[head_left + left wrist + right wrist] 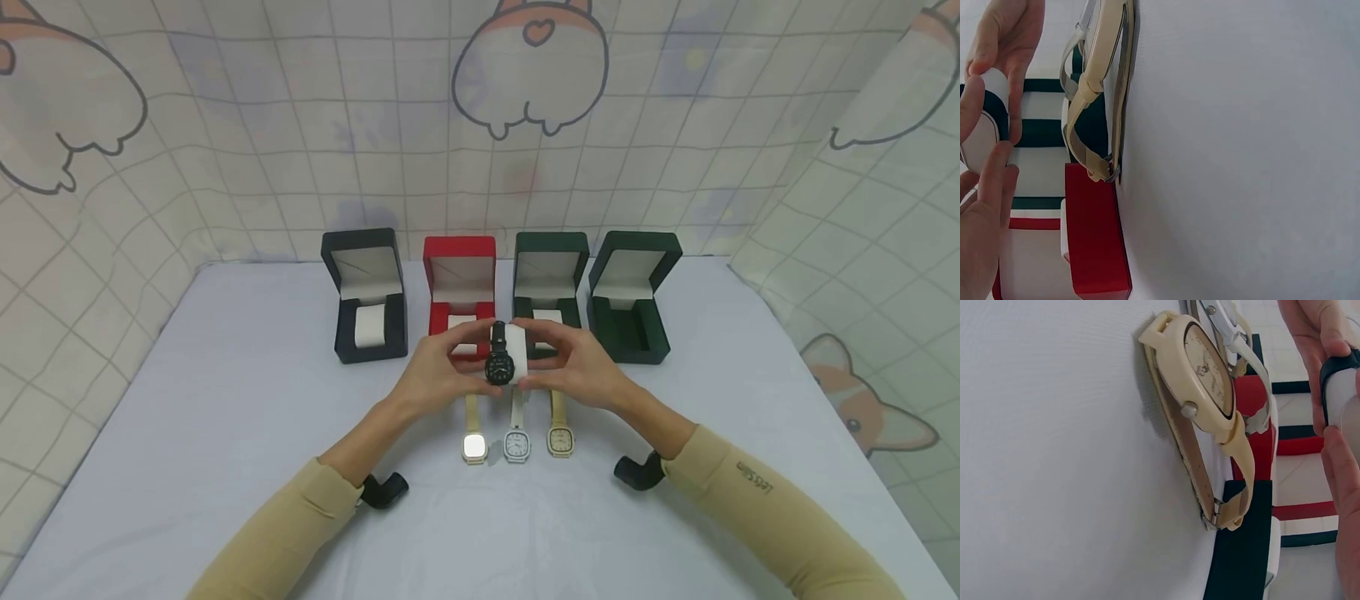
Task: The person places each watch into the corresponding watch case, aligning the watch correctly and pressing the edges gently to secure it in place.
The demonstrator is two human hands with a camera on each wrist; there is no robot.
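Between both hands, above the table, a black wristwatch (499,367) sits round a white watch pillow (517,350). My left hand (438,375) grips the watch side of the pillow, thumb below and fingers above. On the opposite side my right hand (581,367) grips the white end the same way. The left wrist view shows the pillow (997,84) pinched between the fingertips, with the dark strap round it. Just in front of the hands lie a cream watch with a shining face (474,447), a white watch (517,444) and another cream watch (560,439).
Open watch boxes line the back: a dark navy one (347,337) with a white pillow, a red one (438,312), a green one (522,310), and a green one (660,337) showing its bare inside. Black wrist-worn devices (386,490) hang under the forearms. A patterned cloth wall (420,192) rises behind.
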